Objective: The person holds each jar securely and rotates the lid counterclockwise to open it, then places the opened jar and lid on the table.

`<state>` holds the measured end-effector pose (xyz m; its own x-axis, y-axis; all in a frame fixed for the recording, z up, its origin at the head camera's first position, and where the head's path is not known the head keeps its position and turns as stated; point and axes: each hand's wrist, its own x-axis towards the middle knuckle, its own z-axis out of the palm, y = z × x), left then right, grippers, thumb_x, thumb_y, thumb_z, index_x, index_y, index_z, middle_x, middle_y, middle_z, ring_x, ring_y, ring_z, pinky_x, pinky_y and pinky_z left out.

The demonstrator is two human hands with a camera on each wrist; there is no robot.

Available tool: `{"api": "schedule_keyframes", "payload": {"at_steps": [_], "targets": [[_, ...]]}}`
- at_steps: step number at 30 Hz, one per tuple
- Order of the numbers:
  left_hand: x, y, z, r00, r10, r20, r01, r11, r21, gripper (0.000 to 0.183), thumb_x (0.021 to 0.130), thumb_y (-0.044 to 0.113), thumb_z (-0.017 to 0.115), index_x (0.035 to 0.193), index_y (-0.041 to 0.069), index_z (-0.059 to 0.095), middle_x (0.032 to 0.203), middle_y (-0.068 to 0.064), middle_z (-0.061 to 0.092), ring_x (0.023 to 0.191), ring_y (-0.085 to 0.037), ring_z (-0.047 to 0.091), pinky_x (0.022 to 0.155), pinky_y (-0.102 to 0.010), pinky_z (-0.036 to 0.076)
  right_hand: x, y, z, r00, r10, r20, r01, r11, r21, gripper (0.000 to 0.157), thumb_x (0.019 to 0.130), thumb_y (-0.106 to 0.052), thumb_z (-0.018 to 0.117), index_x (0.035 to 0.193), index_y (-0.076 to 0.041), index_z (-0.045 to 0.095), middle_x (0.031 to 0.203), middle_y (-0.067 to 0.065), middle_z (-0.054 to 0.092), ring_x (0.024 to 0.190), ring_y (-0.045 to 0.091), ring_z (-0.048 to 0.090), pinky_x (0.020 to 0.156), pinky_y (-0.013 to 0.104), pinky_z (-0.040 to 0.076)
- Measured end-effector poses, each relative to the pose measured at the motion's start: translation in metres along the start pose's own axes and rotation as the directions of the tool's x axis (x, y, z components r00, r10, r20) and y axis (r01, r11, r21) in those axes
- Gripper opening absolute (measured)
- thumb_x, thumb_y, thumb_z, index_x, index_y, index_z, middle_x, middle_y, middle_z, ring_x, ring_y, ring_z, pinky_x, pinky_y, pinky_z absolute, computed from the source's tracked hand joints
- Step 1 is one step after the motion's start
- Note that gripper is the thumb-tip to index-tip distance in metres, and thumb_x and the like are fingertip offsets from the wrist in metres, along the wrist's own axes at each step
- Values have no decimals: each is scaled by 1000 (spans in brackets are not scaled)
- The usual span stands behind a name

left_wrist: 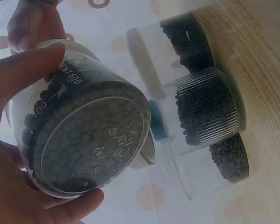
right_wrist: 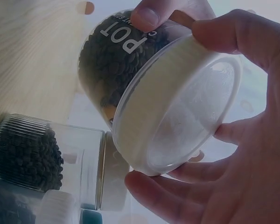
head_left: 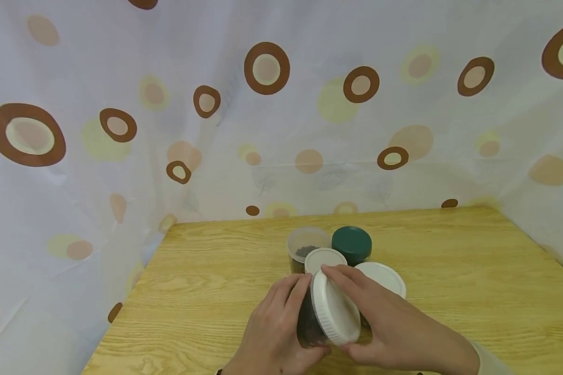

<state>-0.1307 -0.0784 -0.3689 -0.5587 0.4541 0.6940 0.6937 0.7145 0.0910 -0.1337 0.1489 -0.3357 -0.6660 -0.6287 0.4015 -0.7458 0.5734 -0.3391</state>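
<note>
Both hands hold a clear plastic jar (left_wrist: 93, 135) of dark, bean-like pieces, tipped on its side with the white lid toward the right. My left hand (head_left: 272, 328) grips the jar's body, thumb on one side and fingers on the other. Across the lid (head_left: 340, 312) lies my right hand (head_left: 384, 317), its thumb and fingertips around the rim. In the right wrist view the lid (right_wrist: 177, 112) sits on the jar's mouth, and white letters "POT" (right_wrist: 123, 39) show on the side. Measuring marks and moulded symbols on the base appear in the left wrist view.
Just beyond the hands stand a clear tub (head_left: 300, 237), a green-lidded jar (head_left: 352, 244), a small white-lidded jar (head_left: 326, 258) and a wider white-lidded one (head_left: 382, 278). A ribbed glass jar (left_wrist: 207, 109) holds dark pieces. A patterned curtain (head_left: 281, 125) hangs behind the wooden table (head_left: 206, 271).
</note>
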Motion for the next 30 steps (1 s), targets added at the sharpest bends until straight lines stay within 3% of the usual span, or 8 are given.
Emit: {"api": "schedule_keyframes", "payload": {"at_steps": [5,16,25,30], "targets": [[0,1,-1,997,-41,58,42,999,-15,104,56,50,90,142,8,48,128,-3,58,116,-17,60,89,-30,58,-1,1,0,999,-46,-20,46,999,-17,107,70,-27,84,158,-20,23,152,0,39,117,11,56,85,31,56],[-3,2,-3,985,-130,116,136,990,-44,116,55,52,90,149,8,39,129,-6,59,115,-15,61,87,-32,58,-4,2,-4,1000,5,-22,-5,1000,-6,114,70,-29,86,160,-17,17,154,2,37,118,13,56,87,31,56],[-3,-1,-10,925,-265,273,321,928,-188,118,67,55,84,158,25,15,133,1,51,109,-12,60,80,-32,58,-5,0,-7,998,39,-44,-39,999,-11,116,70,-33,87,160,-22,14,154,-5,36,119,9,54,88,32,56],[-4,-7,-11,931,-276,238,336,902,-271,112,68,48,86,156,27,19,134,4,51,107,-12,61,81,-32,57,-7,3,-9,998,58,-40,-57,997,45,115,72,-33,87,160,-23,14,154,0,38,118,13,56,81,29,58]]}}
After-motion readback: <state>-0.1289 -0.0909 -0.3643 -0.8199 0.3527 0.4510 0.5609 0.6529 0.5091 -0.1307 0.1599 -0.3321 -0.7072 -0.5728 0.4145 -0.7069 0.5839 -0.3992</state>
